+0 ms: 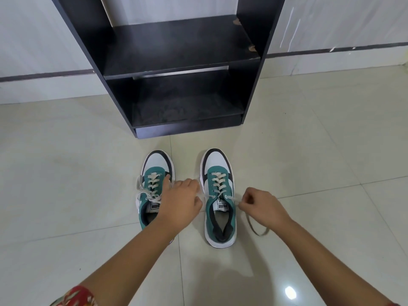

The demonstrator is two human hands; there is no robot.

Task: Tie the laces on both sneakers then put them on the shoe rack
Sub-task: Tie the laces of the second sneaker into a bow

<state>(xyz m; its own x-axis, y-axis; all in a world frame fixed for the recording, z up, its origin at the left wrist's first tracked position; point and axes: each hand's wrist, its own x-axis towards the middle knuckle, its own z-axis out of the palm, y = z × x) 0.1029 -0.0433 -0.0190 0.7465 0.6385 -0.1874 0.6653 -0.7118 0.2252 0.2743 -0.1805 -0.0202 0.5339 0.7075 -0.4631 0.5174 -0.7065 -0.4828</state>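
Note:
Two green, white and black sneakers stand side by side on the floor, toes pointing at the black shoe rack (176, 60). The left sneaker (154, 166) has a bow in its laces. The right sneaker (217, 173) has loose laces. My left hand (181, 202) pinches the left lace end of the right sneaker, between the two shoes, and covers part of the left sneaker. My right hand (260, 206) pinches the right lace end (254, 226), which trails in a loop on the floor beside the shoe.
The rack has two open shelves, both without shoes, and stands against a pale wall (44, 40) with a dark stripe. Glossy beige floor tiles (309, 151) stretch out on all sides of the shoes.

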